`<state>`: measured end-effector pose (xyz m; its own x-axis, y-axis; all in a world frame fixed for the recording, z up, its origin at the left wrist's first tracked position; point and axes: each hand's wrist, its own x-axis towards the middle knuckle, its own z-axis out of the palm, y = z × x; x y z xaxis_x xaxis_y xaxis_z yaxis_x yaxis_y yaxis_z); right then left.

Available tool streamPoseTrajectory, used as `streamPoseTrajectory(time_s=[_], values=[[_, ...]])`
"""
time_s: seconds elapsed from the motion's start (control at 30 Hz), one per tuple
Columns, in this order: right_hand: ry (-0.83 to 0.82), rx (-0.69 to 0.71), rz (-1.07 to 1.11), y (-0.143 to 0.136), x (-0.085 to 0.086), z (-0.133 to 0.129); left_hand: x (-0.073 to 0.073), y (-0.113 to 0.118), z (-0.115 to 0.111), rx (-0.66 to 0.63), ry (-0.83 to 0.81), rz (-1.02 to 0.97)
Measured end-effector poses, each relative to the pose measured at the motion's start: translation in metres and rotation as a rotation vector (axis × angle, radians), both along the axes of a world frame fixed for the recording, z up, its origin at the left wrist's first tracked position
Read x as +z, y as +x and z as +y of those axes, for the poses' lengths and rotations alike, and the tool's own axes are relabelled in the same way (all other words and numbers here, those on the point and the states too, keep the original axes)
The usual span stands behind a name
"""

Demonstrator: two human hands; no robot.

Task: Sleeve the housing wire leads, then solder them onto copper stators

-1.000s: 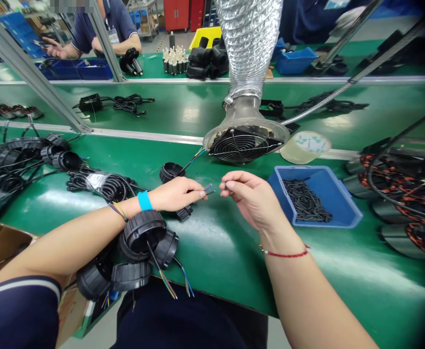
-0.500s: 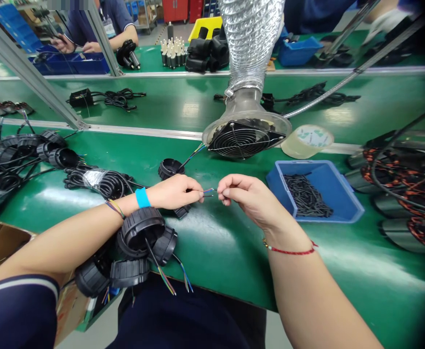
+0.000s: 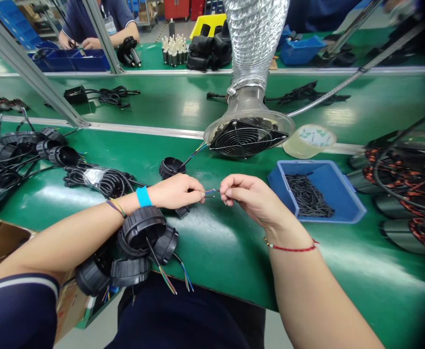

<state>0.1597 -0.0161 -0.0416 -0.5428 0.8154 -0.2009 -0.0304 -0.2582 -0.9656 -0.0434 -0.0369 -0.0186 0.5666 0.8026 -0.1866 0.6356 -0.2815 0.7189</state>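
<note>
1. Green benchtop [image 3: 219, 252] beneath: gripped thin blue, red and dark wires [image 3: 210, 191] between closed fingertips of the left hand [image 3: 178, 191], before the round black-grilled fan hood [image 3: 248, 138].
2. Pinched at one wire tip with the right hand [image 3: 248, 194]; could not discern any small piece there.
3. Left uncovered, coloured wire ends [image 3: 168, 282] by black ribbed plastic collars [image 3: 145, 225]; left piled, short black tubes [image 3: 308, 194] in the blue plastic bin [image 3: 345, 194]. Could not judge overall progress.
4. Compared with one second earlier, closed the gap between hands and wires; shifted black cable bundles [image 3: 116, 96] leftward behind.
</note>
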Motion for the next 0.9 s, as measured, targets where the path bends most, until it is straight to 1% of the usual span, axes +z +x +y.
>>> streamPoseTrajectory(time_s=[0.43, 0.63, 0.9], values=[[-0.003, 0.003, 0.029, -0.0001, -0.0028, -0.0002, 0.0001, -0.0003, 0.0001, -0.025, -0.002, -0.010], [0.005, -0.001, 0.019, 0.0006, -0.0021, -0.0007, 0.0003, -0.0005, -0.0005, -0.013, -0.009, -0.043], [0.013, 0.026, 0.004, 0.0025, -0.0007, 0.0004, -0.0002, -0.0002, -0.0003, -0.016, -0.005, -0.029]])
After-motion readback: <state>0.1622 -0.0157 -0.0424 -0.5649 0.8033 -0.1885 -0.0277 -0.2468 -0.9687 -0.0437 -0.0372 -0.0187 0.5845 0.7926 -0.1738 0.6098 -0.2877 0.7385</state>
